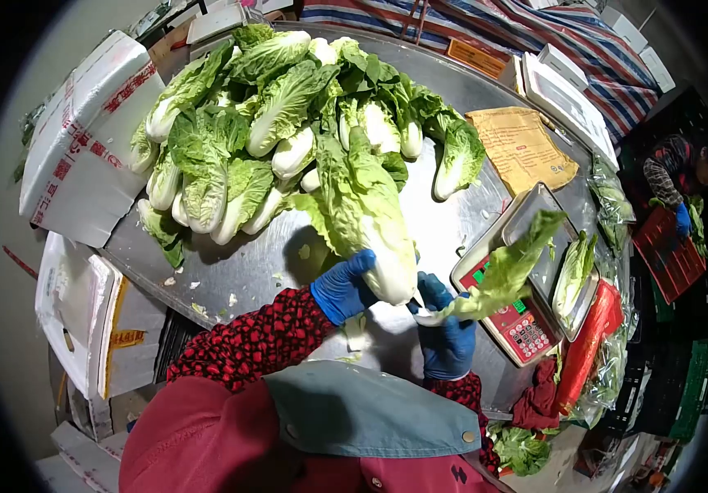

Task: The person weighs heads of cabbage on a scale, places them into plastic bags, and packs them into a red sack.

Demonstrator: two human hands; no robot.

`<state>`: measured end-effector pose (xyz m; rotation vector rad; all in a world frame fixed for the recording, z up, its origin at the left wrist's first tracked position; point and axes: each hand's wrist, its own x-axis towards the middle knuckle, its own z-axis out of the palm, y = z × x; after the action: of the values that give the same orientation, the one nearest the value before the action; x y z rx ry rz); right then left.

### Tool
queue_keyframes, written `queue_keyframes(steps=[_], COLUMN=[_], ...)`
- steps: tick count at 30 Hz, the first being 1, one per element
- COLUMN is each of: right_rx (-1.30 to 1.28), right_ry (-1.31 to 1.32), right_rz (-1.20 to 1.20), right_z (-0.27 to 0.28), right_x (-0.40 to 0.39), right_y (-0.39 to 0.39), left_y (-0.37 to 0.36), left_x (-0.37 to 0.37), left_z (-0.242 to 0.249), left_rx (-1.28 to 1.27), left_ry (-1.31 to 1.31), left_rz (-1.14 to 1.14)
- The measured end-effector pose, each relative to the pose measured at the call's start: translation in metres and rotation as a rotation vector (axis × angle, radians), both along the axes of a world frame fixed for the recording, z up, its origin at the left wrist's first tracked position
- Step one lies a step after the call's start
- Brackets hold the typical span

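Both my hands wear blue gloves. My left hand [342,287] grips the white base of a large napa cabbage [370,218] lying on the steel table [239,267]. My right hand [446,329] holds a loose outer leaf [506,271] that stretches right, over the electronic scale [512,324]. A heap of several more cabbages [264,123] fills the far half of the table.
A yellow-brown sheet [522,148] lies at the table's right. White cartons [83,140] stand at the left and a white foam box [567,94] behind the scale. Bagged cabbage [574,275] rests by the scale. Another person [687,177] bends over a red crate [668,255] at far right.
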<state>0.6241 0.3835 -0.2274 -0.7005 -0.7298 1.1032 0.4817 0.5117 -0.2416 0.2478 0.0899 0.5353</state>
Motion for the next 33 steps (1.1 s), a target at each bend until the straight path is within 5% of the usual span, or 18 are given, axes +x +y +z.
queue_keyframes(steps=[1, 4, 6, 8, 10, 12, 13, 16, 19, 21, 23, 25, 31, 33], right_rx=[0.088, 0.149, 0.319, 0.519, 0.793, 0.677, 0.489, -0.252, -0.578, -0.631, -0.765, -0.813, -0.951, -0.885], right_ry=[0.262, 0.325, 0.222, 0.663, 0.549, 0.384, 0.175, 0.001, -0.027, 0.010, 0.036, 0.077, 0.439, 0.484], right_rz=[0.087, -0.040, -0.268, -0.349, -0.537, -0.901, -0.946, -1.756, -1.944, -1.952, -1.845, -1.702, -1.363, -1.226], right_z=[0.003, 0.007, 0.021, 0.035, 0.084, 0.084, 0.064, 0.029, -0.016, -0.043, -0.051, -0.051, -0.072, -0.083], right_x=[0.005, 0.033, 0.071, 0.132, 0.150, 0.181, 0.192, 0.172, 0.158, 0.163, 0.167, 0.178, 0.252, 0.273], right_y=[-0.004, -0.031, -0.065, -0.129, -0.168, -0.230, -0.263, -0.280, -0.318, -0.339, -0.346, -0.340, -0.338, -0.346], left_y=[0.005, 0.017, 0.019, 0.030, 0.039, 0.036, 0.035, 0.020, 0.009, -0.002, -0.005, -0.019, -0.019, -0.018], left_x=[-0.004, -0.002, 0.006, 0.014, 0.041, 0.080, 0.101, 0.176, 0.257, 0.294, 0.336, 0.333, 0.322, 0.293], left_z=[0.004, 0.010, 0.024, 0.033, 0.042, 0.061, 0.071, 0.089, 0.073, 0.058, 0.016, 0.025, 0.028, 0.031], left_rx=[-0.053, 0.059, 0.104, 0.259, 0.337, 0.470, 0.546, 0.848, 1.002, 1.135, 1.410, 1.613, 1.800, 1.828], left_ry=[-0.123, -0.166, 0.062, 0.267, 0.407, 0.485, 0.516, 0.391, 0.385, 0.456, 0.824, 0.926, 0.908, 0.809], left_rz=[-0.109, -0.152, -0.051, -0.083, -0.130, -0.159, -0.200, -0.134, -0.069, -0.005, 0.058, -0.107, -0.171, 0.033])
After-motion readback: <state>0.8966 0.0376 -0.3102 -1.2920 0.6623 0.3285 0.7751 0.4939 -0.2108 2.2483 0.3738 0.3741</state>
